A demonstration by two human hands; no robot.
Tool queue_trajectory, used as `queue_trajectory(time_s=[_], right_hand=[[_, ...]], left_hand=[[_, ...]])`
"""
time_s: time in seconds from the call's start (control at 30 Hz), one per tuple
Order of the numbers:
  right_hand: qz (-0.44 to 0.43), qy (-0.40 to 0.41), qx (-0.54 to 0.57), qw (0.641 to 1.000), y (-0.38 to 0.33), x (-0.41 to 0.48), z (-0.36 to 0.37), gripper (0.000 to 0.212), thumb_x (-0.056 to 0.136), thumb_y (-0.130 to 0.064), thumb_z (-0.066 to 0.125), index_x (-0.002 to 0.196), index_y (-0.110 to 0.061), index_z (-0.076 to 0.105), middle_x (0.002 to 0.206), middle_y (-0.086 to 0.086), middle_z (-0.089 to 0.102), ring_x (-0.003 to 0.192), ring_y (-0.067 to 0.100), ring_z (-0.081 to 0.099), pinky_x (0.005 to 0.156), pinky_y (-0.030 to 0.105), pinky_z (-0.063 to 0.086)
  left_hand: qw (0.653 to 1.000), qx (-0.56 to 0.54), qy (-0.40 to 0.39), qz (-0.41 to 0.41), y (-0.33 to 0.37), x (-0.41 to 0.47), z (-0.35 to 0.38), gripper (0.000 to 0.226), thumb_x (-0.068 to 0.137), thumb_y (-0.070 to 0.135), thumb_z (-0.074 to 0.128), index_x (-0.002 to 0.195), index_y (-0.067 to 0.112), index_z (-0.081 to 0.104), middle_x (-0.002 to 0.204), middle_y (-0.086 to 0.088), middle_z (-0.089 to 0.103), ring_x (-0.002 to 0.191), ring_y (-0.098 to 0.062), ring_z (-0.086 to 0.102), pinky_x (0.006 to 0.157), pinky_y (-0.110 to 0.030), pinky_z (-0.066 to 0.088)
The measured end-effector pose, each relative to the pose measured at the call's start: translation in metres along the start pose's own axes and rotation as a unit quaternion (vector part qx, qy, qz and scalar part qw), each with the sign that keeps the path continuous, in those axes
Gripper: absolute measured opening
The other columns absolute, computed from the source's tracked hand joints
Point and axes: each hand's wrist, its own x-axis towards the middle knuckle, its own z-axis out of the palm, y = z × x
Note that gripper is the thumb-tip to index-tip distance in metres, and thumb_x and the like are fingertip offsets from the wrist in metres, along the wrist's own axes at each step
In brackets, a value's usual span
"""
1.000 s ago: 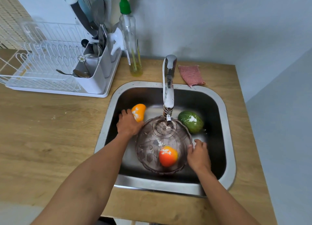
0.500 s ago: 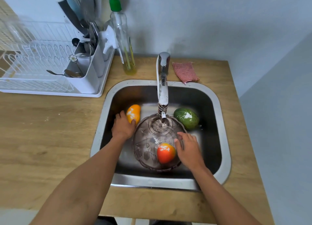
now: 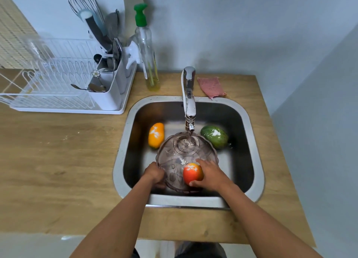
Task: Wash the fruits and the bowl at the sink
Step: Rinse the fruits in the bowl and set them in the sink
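So the clear bowl (image 3: 186, 159) is sitting down in the steel sink (image 3: 251, 141), right under the faucet (image 3: 188, 97), with water running onto its far side. Inside it, on the near side, there's a red-orange fruit (image 3: 191, 173) with a white powdery patch on top. The right hand (image 3: 210, 175) comes in from the lower right with the forearm angled across the front edge of the sink, fingers and thumb curled around that fruit, so it's wrapped on it rather than flat. The left hand (image 3: 155, 175) reaches in from the lower left and grips the bowl's near-left rim, fingers closed over the edge.

Two more fruits lie on the sink floor outside the bowl: a yellow-orange one (image 3: 156, 134) to the left, touching or just beside the bowl, and a green one (image 3: 214, 136) to the right, both dusted white. Up on the wooden counter (image 3: 58, 161) there's a pink cloth (image 3: 211, 87) behind the sink, a soap bottle (image 3: 147, 50) with a green pump, and a white dish rack (image 3: 64, 83) with utensils.
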Motion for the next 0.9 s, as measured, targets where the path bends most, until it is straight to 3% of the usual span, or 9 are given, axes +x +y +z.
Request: queue_trajectory(time_s=[0.17,0.37,0.47,0.6,0.7,0.8,0.83,0.9], right_hand=[[-0.006,-0.005,-0.058,0.998,-0.003,0.005,0.003,0.103,0.066,-0.060,0.076,0.149,-0.024,0.028,0.148,0.008,0.042,0.137,0.027,0.034,0.111,0.040,0.032],[0.007,0.034,-0.027,0.999,-0.002,0.009,0.005,0.083,0.069,-0.055,0.076,0.138,-0.024,0.042,0.137,0.006,0.053,0.124,0.025,0.049,0.102,0.037,0.042],[0.012,0.110,0.039,0.993,-0.003,0.006,-0.001,0.077,0.069,-0.050,0.075,0.135,-0.027,0.045,0.132,0.001,0.056,0.120,0.022,0.051,0.097,0.033,0.045],[0.077,0.271,0.103,0.954,0.010,-0.006,-0.016,0.080,0.071,-0.047,0.076,0.139,-0.024,0.038,0.130,0.002,0.050,0.117,0.023,0.049,0.094,0.042,0.049],[0.164,0.292,0.102,0.937,0.026,-0.012,-0.025,0.085,0.074,-0.043,0.076,0.143,-0.016,0.035,0.135,0.010,0.048,0.121,0.030,0.047,0.093,0.045,0.049],[0.175,0.302,0.093,0.933,0.019,-0.014,-0.019,0.084,0.074,-0.041,0.075,0.143,-0.013,0.035,0.134,0.010,0.046,0.121,0.031,0.046,0.091,0.043,0.048],[0.179,0.310,0.101,0.928,0.017,-0.014,-0.017,0.084,0.075,-0.040,0.075,0.143,-0.013,0.035,0.135,0.011,0.045,0.121,0.031,0.045,0.092,0.043,0.047],[0.204,0.325,0.125,0.915,0.016,-0.014,-0.018,0.084,0.075,-0.039,0.076,0.143,-0.011,0.036,0.135,0.013,0.044,0.122,0.033,0.045,0.094,0.044,0.045]], left_hand=[[1.000,-0.023,-0.010,0.014,0.000,-0.004,-0.001,0.015,0.094,0.011,0.051,0.108,0.010,0.054,0.100,-0.018,0.068,0.068,-0.034,0.074,0.060,-0.046,0.063],[0.999,-0.037,-0.016,0.030,0.008,-0.021,-0.002,0.015,0.097,0.014,0.050,0.113,0.013,0.050,0.105,-0.015,0.067,0.070,-0.032,0.074,0.058,-0.039,0.063],[0.998,-0.041,-0.018,0.032,0.009,-0.026,-0.005,0.014,0.098,0.013,0.048,0.112,0.015,0.049,0.106,-0.015,0.066,0.073,-0.032,0.074,0.059,-0.039,0.063],[0.999,-0.042,-0.011,0.030,0.005,-0.020,-0.008,0.020,0.098,0.013,0.047,0.118,0.014,0.047,0.111,-0.016,0.063,0.079,-0.034,0.073,0.058,-0.041,0.063],[0.997,-0.053,0.037,0.044,0.007,-0.020,-0.008,0.022,0.097,0.018,0.048,0.117,0.009,0.050,0.113,-0.020,0.062,0.086,-0.038,0.069,0.056,-0.039,0.061],[0.987,0.006,0.138,0.081,0.007,-0.019,-0.012,0.029,0.095,0.022,0.046,0.117,0.006,0.056,0.118,-0.024,0.062,0.107,-0.042,0.061,0.086,-0.040,0.053],[0.983,0.009,0.161,0.091,0.007,-0.021,-0.013,0.029,0.095,0.024,0.045,0.116,0.009,0.057,0.115,-0.023,0.063,0.106,-0.043,0.062,0.091,-0.043,0.053],[0.976,-0.006,0.187,0.113,0.009,-0.029,-0.017,0.024,0.094,0.029,0.043,0.109,0.014,0.054,0.103,-0.019,0.065,0.093,-0.041,0.066,0.086,-0.049,0.056]])
